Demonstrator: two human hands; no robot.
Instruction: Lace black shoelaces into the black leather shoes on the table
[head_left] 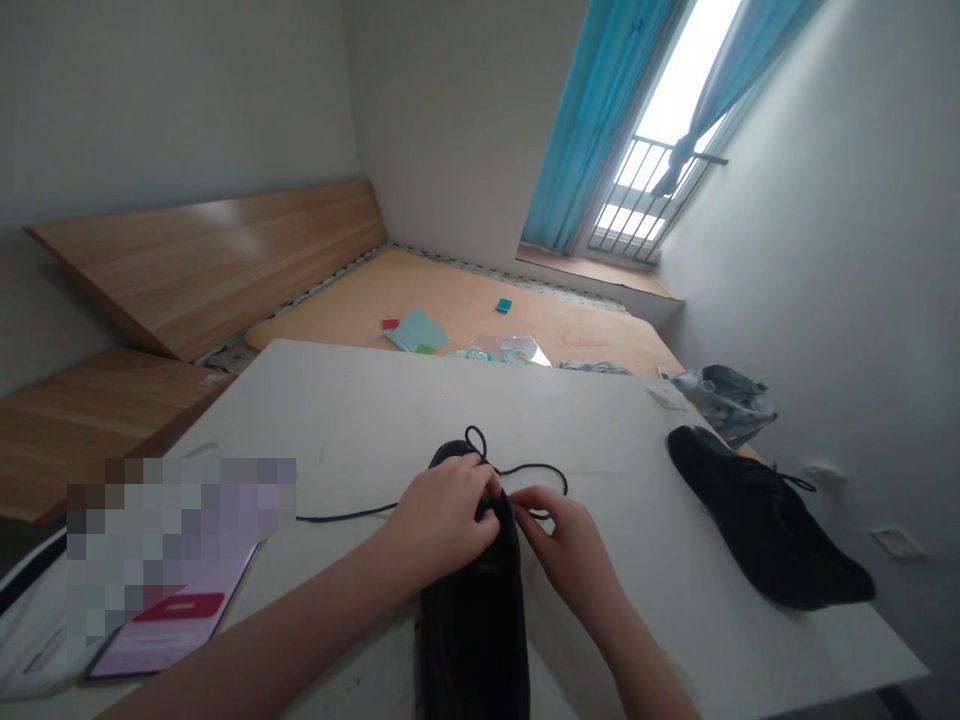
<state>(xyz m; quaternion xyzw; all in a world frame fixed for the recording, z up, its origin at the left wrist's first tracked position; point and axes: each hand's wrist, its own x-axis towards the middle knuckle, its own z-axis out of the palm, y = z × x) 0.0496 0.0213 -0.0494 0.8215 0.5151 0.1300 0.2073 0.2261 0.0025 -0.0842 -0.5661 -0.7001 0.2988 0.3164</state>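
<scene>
A black lace-up shoe (474,640) lies on the white table in front of me, toe pointing away and heel toward me. My left hand (450,515) rests over its upper, with fingers and thumb curled in at the opening by the laces. At the shoe's right side, my right hand (551,525) pinches with thumb and forefinger at the black shoelace (536,466); the exact pinch point is partly hidden. One loop of lace stands up above the toe, and a loose end trails left across the table.
A second black shoe (765,520), its lace tied, lies at the table's right. On the left is a phone (180,630), partly blurred. A clear plastic bag (724,395) is by the right wall. Behind the white table (337,400) is a bed (450,285) with small items.
</scene>
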